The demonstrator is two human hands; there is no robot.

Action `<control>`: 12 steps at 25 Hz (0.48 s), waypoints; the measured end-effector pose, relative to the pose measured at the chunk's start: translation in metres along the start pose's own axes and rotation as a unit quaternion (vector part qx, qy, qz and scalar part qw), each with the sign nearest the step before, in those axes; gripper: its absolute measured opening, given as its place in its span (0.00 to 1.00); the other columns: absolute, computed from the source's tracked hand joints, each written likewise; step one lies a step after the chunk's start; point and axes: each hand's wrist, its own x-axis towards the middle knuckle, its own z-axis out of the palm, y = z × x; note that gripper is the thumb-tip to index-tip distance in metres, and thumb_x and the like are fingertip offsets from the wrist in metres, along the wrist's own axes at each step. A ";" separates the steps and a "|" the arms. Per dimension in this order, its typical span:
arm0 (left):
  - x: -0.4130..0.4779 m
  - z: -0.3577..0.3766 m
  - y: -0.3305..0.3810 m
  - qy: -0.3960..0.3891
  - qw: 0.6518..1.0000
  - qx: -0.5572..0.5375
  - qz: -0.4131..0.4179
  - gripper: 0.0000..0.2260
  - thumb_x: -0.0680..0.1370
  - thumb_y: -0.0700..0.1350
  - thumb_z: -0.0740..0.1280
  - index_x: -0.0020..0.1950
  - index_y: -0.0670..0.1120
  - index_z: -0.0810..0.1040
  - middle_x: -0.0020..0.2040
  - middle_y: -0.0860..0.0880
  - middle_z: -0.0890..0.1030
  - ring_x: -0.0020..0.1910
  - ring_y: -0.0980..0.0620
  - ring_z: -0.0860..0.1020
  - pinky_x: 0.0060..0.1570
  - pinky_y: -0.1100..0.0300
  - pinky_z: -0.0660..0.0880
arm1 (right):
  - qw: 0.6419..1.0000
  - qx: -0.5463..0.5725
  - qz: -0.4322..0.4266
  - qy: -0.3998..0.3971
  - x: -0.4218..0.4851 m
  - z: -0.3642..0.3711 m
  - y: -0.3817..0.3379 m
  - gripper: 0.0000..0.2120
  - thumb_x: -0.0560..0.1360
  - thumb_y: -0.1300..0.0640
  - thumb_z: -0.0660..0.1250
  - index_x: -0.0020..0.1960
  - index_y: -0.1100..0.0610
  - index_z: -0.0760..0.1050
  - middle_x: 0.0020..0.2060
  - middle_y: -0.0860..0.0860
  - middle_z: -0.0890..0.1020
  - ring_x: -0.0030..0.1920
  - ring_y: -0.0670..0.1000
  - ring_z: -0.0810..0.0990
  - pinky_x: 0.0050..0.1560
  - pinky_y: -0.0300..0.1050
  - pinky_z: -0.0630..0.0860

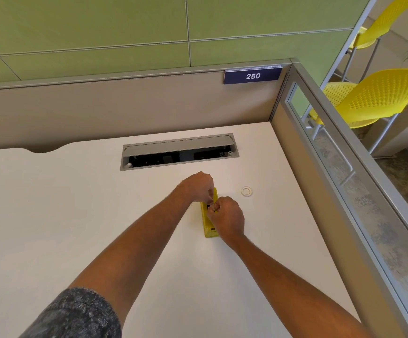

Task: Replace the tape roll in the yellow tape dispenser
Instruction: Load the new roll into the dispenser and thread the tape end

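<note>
A yellow tape dispenser (207, 224) lies on the white desk (76, 215), its long side running away from me. My left hand (198, 187) is curled over its far end, fingers pinching down at the roll slot. My right hand (227, 217) is closed over the dispenser's middle, its fingertips meeting the left hand's at the slot. What the fingers pinch is hidden. A small white ring (246, 191), like a tape core or roll, lies flat on the desk to the right, apart from both hands.
An open grey cable tray (178, 152) is set into the desk behind the hands. Beige partitions (125, 106) bound the desk at the back and right, with a "250" label (253, 76). Yellow chairs (368, 98) stand beyond the right partition.
</note>
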 end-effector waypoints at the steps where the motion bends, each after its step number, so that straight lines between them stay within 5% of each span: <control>1: 0.000 0.000 0.000 0.000 1.000 0.002 0.001 0.11 0.78 0.48 0.79 0.58 0.43 0.90 0.52 0.46 0.89 0.49 0.49 0.85 0.50 0.57 0.80 | 1.000 0.000 0.002 0.001 0.000 0.000 0.000 0.11 0.80 0.47 0.72 0.45 0.54 0.81 0.43 0.50 0.84 0.43 0.51 0.82 0.43 0.46 0.80; 7: 0.002 0.001 -0.002 0.009 1.000 0.003 0.016 0.12 0.81 0.47 0.77 0.62 0.44 0.90 0.57 0.45 0.90 0.54 0.48 0.87 0.57 0.57 0.81 | 1.000 0.003 0.004 0.005 0.000 0.001 0.001 0.11 0.80 0.47 0.72 0.46 0.54 0.82 0.43 0.49 0.84 0.43 0.51 0.82 0.41 0.43 0.76; 12: 0.002 0.002 -0.001 0.011 1.000 0.011 0.017 0.11 0.81 0.45 0.76 0.62 0.44 0.89 0.57 0.45 0.90 0.47 0.52 0.82 0.53 0.58 0.79 | 1.000 0.004 0.003 0.006 0.001 0.002 0.001 0.11 0.80 0.46 0.73 0.46 0.53 0.82 0.43 0.49 0.84 0.43 0.50 0.82 0.42 0.45 0.80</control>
